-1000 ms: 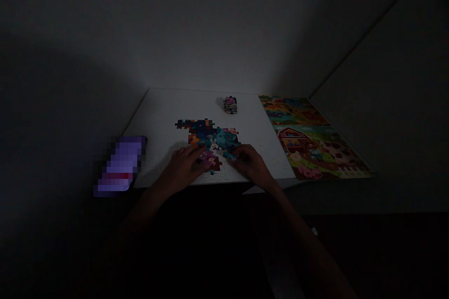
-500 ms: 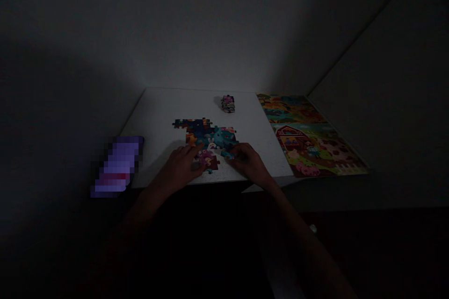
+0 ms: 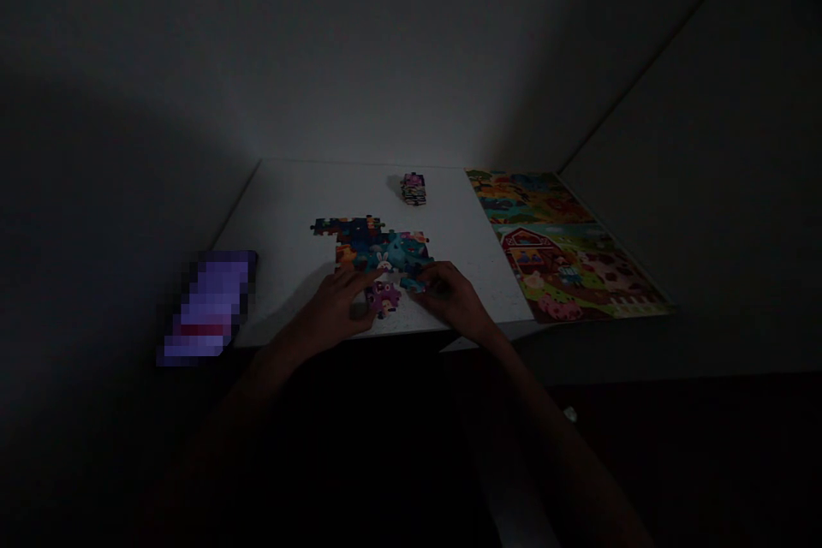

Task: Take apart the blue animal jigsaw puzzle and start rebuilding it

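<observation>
A partly joined jigsaw puzzle [image 3: 402, 250] in blue, teal and orange lies on the white table. Just below its rabbit picture is a purple puzzle section [image 3: 384, 300], which looks apart from the main part. My left hand [image 3: 334, 304] curves around that section's left side, thumb and fingers apart, fingertips by the puzzle's lower edge. At the lower right, my right hand [image 3: 453, 295] has its fingers closed on a teal puzzle piece [image 3: 411, 283], held low against the puzzle. The hand covers part of that piece. Dim light blurs the fine detail.
A stack of puzzle pieces [image 3: 414, 189] stands at the back of the white table [image 3: 282, 205]. On the right lie two colourful picture sheets, a farm picture [image 3: 578, 274] and an animal picture [image 3: 527, 195]. A pixelated purple device [image 3: 211, 304] sits at the left edge. Walls rise behind.
My left fingers have shifted up toward the rabbit and opened from the purple section, showing more of it. My right hand stays at the teal piece. The whole view has shifted slightly.
</observation>
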`<state>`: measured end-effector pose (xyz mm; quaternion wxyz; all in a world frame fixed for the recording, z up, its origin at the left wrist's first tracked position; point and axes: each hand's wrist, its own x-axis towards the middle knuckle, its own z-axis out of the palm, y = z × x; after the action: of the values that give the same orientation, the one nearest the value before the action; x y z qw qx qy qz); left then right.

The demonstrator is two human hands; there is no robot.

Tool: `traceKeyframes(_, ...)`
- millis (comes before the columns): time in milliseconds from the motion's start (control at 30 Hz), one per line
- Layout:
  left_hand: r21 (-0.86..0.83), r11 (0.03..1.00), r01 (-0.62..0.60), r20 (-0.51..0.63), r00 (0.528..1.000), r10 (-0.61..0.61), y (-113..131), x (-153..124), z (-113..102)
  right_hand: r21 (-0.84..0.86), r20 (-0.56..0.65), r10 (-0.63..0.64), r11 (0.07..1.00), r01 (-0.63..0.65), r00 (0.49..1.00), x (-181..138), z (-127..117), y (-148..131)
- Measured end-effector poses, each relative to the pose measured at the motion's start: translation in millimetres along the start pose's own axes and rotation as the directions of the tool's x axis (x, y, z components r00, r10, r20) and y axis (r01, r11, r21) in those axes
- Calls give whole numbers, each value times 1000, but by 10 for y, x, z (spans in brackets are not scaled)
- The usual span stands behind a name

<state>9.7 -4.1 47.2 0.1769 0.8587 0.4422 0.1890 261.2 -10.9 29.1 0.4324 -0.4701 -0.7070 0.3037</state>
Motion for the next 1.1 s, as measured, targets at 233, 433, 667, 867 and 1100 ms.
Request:
traceKeyframes(233, -2, 1000, 2, 10, 1000, -2, -45, -17, 32, 8, 25, -24, 1000, 24, 999, -19, 6, 16)
traceKeyframes(433, -28, 1000, -12, 5, 1000, 12, -97, -52, 66, 1, 30, -23, 1000, 23, 999, -27, 8, 9)
traceKeyframes(667, -61, 998, -33, 4, 999, 33, -105, -80, 62, 23, 49, -31, 999, 30, 998, -11, 21, -35)
traceKeyframes(867, -121, 992, -38, -114, 993, 25, -64, -101, 12, -18, 154, -113, 993, 117, 982, 87, 80, -239)
traceKeyframes(1100, -109, 992, 57, -266, 960, -84, -92, -76, 50, -118, 356, -169, 968, 223, 919, 209, 233, -350)
